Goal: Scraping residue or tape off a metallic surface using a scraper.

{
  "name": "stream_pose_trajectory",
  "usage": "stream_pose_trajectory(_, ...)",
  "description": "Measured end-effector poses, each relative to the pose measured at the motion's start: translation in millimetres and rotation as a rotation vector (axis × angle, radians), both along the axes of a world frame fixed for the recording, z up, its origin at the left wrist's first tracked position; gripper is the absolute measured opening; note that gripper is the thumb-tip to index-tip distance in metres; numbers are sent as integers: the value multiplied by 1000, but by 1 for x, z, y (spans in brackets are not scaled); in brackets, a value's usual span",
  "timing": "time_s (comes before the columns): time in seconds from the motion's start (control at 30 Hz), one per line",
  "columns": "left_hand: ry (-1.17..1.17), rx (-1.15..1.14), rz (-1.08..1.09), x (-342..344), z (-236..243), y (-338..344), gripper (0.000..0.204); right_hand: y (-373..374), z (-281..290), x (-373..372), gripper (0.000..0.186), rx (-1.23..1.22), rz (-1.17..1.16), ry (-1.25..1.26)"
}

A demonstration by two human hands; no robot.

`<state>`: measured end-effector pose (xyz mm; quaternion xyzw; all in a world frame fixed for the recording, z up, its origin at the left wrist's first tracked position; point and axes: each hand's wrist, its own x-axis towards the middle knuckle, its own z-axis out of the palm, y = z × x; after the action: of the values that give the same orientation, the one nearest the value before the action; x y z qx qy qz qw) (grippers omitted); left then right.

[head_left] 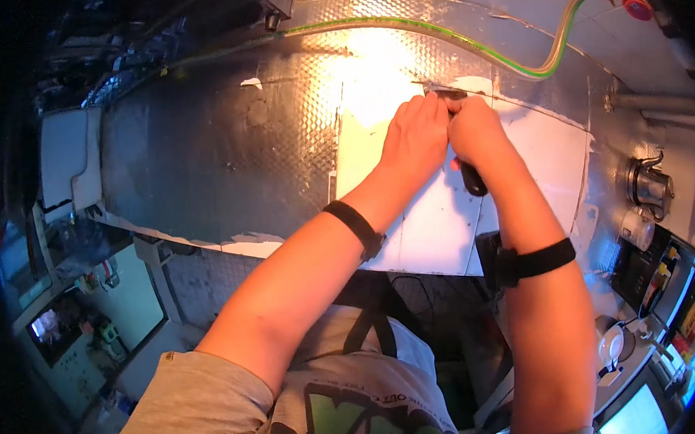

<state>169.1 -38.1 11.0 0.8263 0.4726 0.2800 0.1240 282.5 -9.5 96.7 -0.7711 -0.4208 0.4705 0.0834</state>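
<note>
My right hand is closed around a tool with a black handle. The handle's rounded end sticks out below my palm, and a dark narrow part shows beyond my fingers; its exact kind is unclear. Close against it on the left, my left hand has its fingers curled together, their tips hidden. Both hands work over the far part of the counter, at the torn edge of a silvery embossed foil sheet. White tiles lie bare under my wrists.
A green-striped clear hose runs along the back wall. Strong light glares off the foil left of my hands. A metal kettle stands at the right, with a lit screen at the lower right. A white foil scrap lies at the left.
</note>
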Motion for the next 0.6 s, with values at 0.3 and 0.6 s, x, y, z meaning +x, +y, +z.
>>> stream_pose_trajectory(0.3, 68, -109, -107, -9, 11, 16, 28, -15, 0, 8, 33, 75, -30, 64)
stream_pose_trajectory(0.6, -141, -254, 96, -35, -4, 64, 15, -60, -10, 21, 43, 50, -110, 56)
